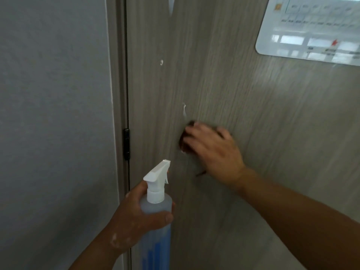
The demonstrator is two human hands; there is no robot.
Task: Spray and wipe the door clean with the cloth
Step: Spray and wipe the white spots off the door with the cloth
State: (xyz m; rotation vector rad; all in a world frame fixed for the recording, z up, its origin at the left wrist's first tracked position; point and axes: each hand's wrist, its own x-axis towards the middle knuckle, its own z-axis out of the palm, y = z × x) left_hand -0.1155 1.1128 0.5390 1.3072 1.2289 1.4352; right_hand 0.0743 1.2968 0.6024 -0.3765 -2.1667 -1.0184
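Right hand [212, 151] is flat against the door [243, 117], fingers spread and pressing a dark cloth [185, 141] onto the wood-grain panel, about mid-height in view. Only a sliver of that cloth peeks out past the fingertips, plus a small dark corner below the palm; the rest is covered by the hand. The hand is blurred.

Left hand [136, 215] is low in the view, fingers wrapped tight around the neck of a spray bottle [155, 209]. White trigger head, clear body with pale liquid, blue label lower down. The nozzle points up and toward the door, close to it but not touching.

On the door, 2 white blobs of foam sit above the cloth: 1 [184, 110] just above the fingertips, another [161, 62] higher up and to the left. A black hinge [126, 144] sits on the door's left edge, beside the grey wall [54, 114]. Top right, a white laminated sheet [315, 28] is stuck to the door; its print is too blurred to read.
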